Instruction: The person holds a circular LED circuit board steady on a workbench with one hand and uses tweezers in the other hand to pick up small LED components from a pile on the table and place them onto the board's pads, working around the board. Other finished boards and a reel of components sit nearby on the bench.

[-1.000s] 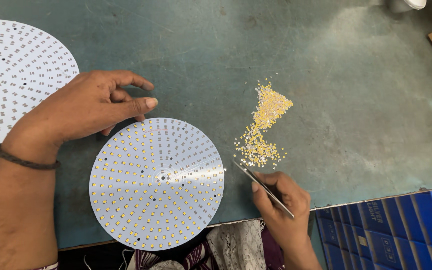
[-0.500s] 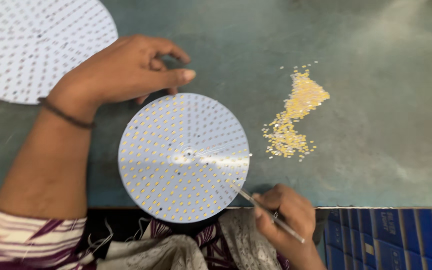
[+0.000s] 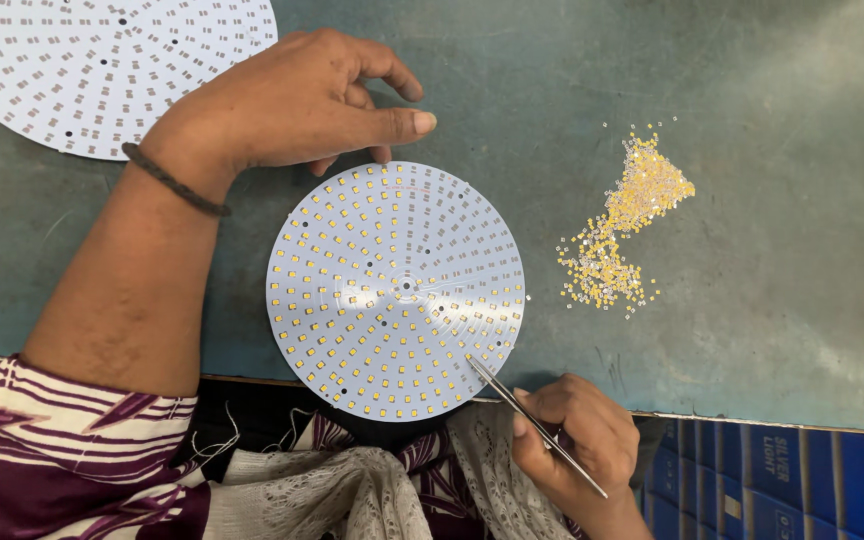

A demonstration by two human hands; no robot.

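One stack of blue boxes (image 3: 782, 480) beside right hand (image 3: 577, 440).

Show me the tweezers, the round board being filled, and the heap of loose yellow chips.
tweezers (image 3: 537, 428), head view, mid shaft
round board (image 3: 396, 290), head view, centre
heap of yellow chips (image 3: 624, 232), head view, middle

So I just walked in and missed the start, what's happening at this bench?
A person works on a round white board dotted with small yellow chips. The left hand rests at its top edge; the right hand holds tweezers, tips at the board's lower right. A loose chip pile lies to the right.
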